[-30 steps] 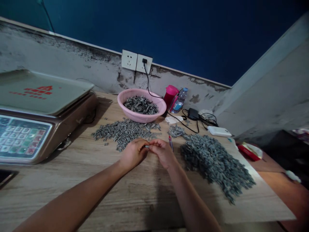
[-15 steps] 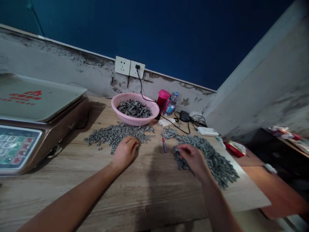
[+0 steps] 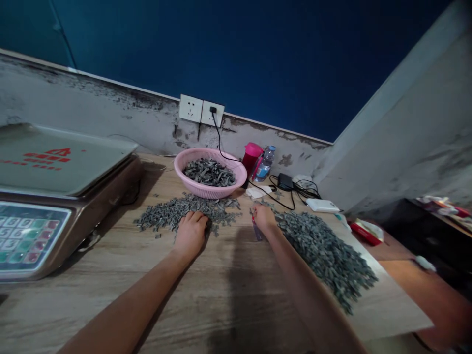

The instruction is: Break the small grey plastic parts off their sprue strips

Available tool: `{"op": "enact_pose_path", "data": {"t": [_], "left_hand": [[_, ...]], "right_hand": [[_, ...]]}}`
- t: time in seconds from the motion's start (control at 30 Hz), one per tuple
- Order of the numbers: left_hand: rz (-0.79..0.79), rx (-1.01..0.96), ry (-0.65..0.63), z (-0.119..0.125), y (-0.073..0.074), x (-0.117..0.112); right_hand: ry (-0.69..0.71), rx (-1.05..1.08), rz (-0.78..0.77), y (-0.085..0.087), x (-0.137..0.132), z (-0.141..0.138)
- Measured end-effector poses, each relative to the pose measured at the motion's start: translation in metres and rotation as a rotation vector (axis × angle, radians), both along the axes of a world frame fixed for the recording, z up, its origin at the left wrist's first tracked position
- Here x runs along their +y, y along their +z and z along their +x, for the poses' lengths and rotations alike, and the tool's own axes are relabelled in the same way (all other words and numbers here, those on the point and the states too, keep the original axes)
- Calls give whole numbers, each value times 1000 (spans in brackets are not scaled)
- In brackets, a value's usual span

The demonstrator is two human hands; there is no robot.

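Observation:
My left hand [image 3: 191, 235] rests palm-down on the near edge of a loose pile of small grey pieces [image 3: 177, 214], fingers on the pieces. My right hand [image 3: 263, 219] is over a small pen with a red tip [image 3: 255, 232], its fingertips by the pen's far end. Whether those fingers pinch anything is hidden. To the right spreads a larger heap of the same grey pieces [image 3: 324, 250]. A pink plastic basket [image 3: 210, 192] holds more of them, beyond both hands.
A digital scale [image 3: 62, 167] with a keypad stands at the left of the wooden table [image 3: 92, 305]. Behind the basket are a pink cup [image 3: 251, 157], a water bottle [image 3: 264, 164], a black charger [image 3: 285, 182] with cables, and a white power bank [image 3: 322, 205].
My right hand has moved left from the big heap to the pen. My left hand stays on the left pile. The view has shifted slightly.

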State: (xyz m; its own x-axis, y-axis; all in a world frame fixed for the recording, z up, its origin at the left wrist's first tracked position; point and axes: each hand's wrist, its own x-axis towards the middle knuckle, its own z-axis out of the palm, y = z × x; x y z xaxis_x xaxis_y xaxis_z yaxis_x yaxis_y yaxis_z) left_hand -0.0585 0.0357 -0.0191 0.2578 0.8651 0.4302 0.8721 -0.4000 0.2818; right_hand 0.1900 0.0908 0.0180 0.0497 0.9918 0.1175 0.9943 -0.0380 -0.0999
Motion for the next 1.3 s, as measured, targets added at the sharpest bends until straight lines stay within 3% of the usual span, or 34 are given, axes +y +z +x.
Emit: {"op": "enact_pose_path", "data": {"t": [0.23, 0.4, 0.5, 0.67, 0.77, 1.07, 1.3], "left_hand": [[55, -129, -84, -2, -10, 9], [145, -362, -86, -2, -2, 3], [81, -635, -46, 0, 5, -1], [-315, -1351, 0, 8, 11, 1], [-434, -1625, -43, 12, 14, 1], [-553, -1732, -141, 16, 23, -8], [-740, -1820, -248, 25, 23, -17]], "right_hand": [[-27, 8, 19, -9, 1, 10], [-39, 34, 23, -10, 1, 11], [-33, 53, 28, -10, -1, 10], [2, 74, 4, -9, -3, 8], [36, 81, -12, -7, -4, 8], [123, 205, 62, -6, -11, 12], [-59, 464, 344, -5, -27, -3]]}}
